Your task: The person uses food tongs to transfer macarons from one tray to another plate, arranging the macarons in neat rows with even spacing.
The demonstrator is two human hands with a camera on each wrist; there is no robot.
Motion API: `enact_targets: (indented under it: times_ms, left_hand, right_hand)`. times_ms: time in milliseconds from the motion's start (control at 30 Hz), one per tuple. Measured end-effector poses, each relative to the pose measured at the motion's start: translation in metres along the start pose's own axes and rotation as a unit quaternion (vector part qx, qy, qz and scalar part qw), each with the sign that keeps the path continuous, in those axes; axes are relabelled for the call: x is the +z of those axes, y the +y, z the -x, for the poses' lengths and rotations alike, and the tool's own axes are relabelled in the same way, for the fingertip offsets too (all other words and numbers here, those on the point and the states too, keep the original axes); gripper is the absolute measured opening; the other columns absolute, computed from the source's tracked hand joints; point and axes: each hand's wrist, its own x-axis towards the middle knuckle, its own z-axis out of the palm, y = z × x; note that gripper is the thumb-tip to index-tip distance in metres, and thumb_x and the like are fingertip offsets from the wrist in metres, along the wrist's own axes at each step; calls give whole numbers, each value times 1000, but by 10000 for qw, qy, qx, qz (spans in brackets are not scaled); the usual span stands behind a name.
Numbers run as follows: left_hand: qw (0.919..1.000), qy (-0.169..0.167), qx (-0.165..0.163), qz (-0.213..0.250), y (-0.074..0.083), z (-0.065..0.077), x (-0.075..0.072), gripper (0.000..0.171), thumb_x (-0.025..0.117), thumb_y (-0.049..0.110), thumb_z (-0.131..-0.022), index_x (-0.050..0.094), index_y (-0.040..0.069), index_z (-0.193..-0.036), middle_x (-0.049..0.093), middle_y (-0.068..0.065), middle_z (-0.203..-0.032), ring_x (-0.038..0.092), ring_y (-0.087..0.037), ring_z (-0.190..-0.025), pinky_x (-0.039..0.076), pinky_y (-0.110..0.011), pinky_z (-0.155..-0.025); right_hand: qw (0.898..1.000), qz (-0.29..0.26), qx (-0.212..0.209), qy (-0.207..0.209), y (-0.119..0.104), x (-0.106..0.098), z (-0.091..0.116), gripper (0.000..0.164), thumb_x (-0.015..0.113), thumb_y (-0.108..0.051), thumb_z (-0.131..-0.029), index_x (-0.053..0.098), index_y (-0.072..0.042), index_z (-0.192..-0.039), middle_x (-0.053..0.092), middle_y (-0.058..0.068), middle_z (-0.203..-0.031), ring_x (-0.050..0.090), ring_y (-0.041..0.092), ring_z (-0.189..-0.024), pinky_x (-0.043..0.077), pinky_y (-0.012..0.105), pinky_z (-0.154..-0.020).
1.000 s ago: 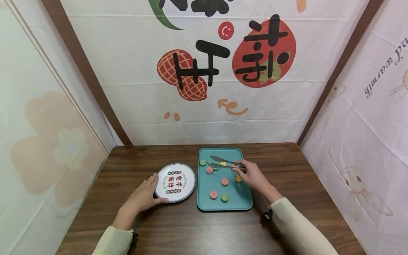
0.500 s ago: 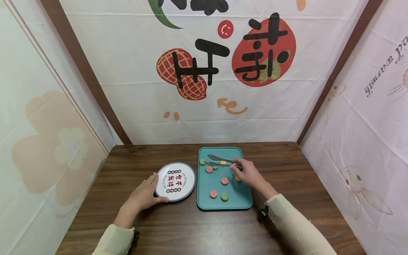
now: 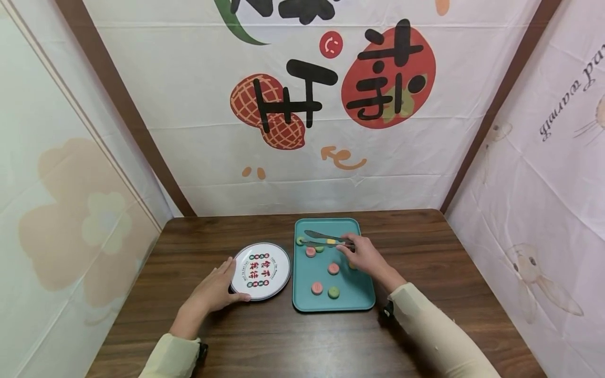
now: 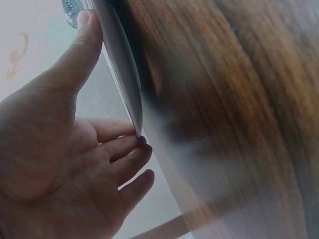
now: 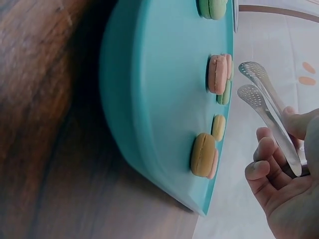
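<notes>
My left hand point(image 3: 215, 287) rests against the left edge of a white plate point(image 3: 281, 265) with red lettering, thumb at the near rim and fingers spread along the side. In the left wrist view the fingertips point(image 4: 142, 149) meet the plate's rim. Metal tongs point(image 3: 323, 235) are held in my right hand point(image 3: 366, 257), above the far part of a teal tray point(image 3: 302, 302). Their perforated tips point(image 5: 253, 95) stand apart with nothing between them, pointing left. Close to them in the head view are a green macaron point(image 3: 300, 241), a yellow macaron point(image 3: 331, 241) and a pink macaron point(image 3: 310, 252).
Nearer on the tray lie a pink macaron point(image 3: 333, 269), another pink one and a green macaron point(image 3: 333, 292). A brownish-yellow macaron point(image 5: 203, 155) sits beneath the right hand. Plate and tray stand side by side on a dark wooden table point(image 3: 264, 336), with printed cloth walls point(image 3: 227, 194) around it.
My right hand has moved a little to the left over the tray, carrying the tongs with it. The left hand and the plate stay where they were.
</notes>
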Motion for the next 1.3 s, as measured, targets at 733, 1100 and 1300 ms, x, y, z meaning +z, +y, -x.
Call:
enact_targets:
  times_ms: [733, 1100, 1300]
  left_hand:
    - [10000, -38, -81, 31, -2, -1, 1, 126, 85, 62, -85, 24, -17, -162, 21, -38, -170, 27, -52, -157, 25, -64, -129]
    - [9999, -23, -86, 47, -3, -2, 3, 126, 85, 62, -85, 24, -17, -162, 21, -38, -170, 27, -52, -157, 25, -64, -129]
    - [9999, -35, -81, 49, -4, -2, 1, 126, 85, 61, -86, 22, -17, -162, 20, -38, -170, 25, -51, -158, 24, -63, -130]
  right_hand:
    - [9998, 145, -38, -133, 0, 7, -9, 41, 69, -29, -108, 67, 1, -137, 75, 10, -114, 70, 15, -93, 62, 41, -81]
    - [9998, 98, -104, -120, 0, 11, -10, 41, 69, -27, -108, 67, 3, -136, 74, 10, -110, 66, 12, -83, 59, 37, -73]
    - [9998, 125, -126, -95, 1, 12, -11, 40, 69, -27, -108, 68, 3, -134, 74, 9, -107, 65, 13, -81, 59, 37, -71]
